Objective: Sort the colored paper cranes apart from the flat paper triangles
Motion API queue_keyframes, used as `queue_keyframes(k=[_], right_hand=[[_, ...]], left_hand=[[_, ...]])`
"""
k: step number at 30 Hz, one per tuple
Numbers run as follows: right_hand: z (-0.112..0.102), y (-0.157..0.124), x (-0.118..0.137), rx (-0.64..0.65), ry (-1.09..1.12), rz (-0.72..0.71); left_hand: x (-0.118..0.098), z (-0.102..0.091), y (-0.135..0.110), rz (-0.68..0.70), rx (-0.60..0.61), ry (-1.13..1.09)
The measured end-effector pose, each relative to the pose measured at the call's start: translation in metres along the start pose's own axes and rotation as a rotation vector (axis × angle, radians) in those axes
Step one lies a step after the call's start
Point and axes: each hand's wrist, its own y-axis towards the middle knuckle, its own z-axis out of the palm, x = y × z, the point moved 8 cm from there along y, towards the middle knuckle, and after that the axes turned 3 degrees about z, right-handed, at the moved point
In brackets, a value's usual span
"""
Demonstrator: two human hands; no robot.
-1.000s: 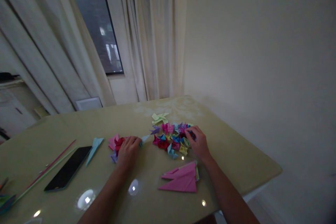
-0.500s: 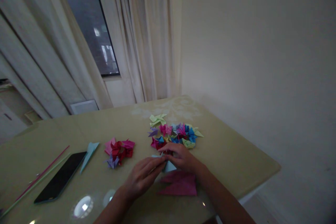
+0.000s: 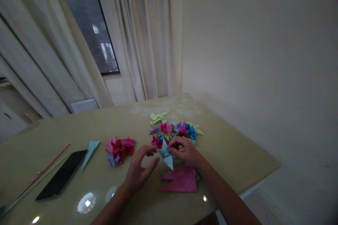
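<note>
My right hand (image 3: 186, 153) pinches a light blue folded paper piece (image 3: 166, 154) just above the table. My left hand (image 3: 139, 168) hovers beside it with fingers spread, its fingertips close to the blue piece and holding nothing. Behind the hands lies a heap of several folded paper pieces (image 3: 176, 132) in pink, blue, yellow and purple. A smaller cluster of red, pink and purple pieces (image 3: 120, 149) lies to the left. Flat pink folded sheets (image 3: 182, 181) rest under my right wrist.
On the glossy table (image 3: 237, 154) a black phone (image 3: 62, 175) lies at the left, with a light blue folded paper (image 3: 89, 149) beside it and thin pink and green sticks (image 3: 39, 177). Curtains, a window and a bare wall stand behind. The table edge runs close on the right.
Both hands left the paper piles and came together at the table's middle. My right hand picked up the light blue piece and lifted it; my left hand opened beside it.
</note>
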Motion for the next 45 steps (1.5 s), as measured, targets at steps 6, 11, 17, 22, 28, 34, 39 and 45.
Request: queue_keyframes(k=[6, 11, 17, 22, 28, 34, 39, 45], right_hand=[[0.004, 0.002, 0.005, 0.039, 0.003, -0.081], [-0.033, 0.004, -0.009, -0.268, -0.044, -0.097], [-0.144, -0.034, -0.053, -0.991, -0.242, 0.118], [-0.179, -0.050, -0.090, -1.045, -0.398, 0.361], [-0.176, -0.055, -0.109, -0.991, -0.457, 0.518], [-0.177, -0.056, -0.091, -1.013, -0.616, 0.460], [-0.156, -0.038, -0.055, -0.942, -0.608, 0.160], [-0.103, -0.018, -0.022, -0.755, -0.573, -0.055]], left_hand=[[0.006, 0.016, -0.001, -0.065, 0.053, -0.080], [0.035, 0.005, -0.005, -0.167, 0.034, 0.123], [0.081, -0.042, -0.016, -0.372, 0.081, 0.887], [0.107, -0.053, -0.025, -0.491, 0.246, 0.983], [0.119, -0.053, -0.021, -0.469, 0.280, 0.782], [0.119, -0.048, -0.027, -0.485, 0.326, 0.886], [0.105, -0.041, -0.023, -0.468, 0.283, 0.962], [0.100, -0.036, -0.009, -0.379, 0.231, 0.983]])
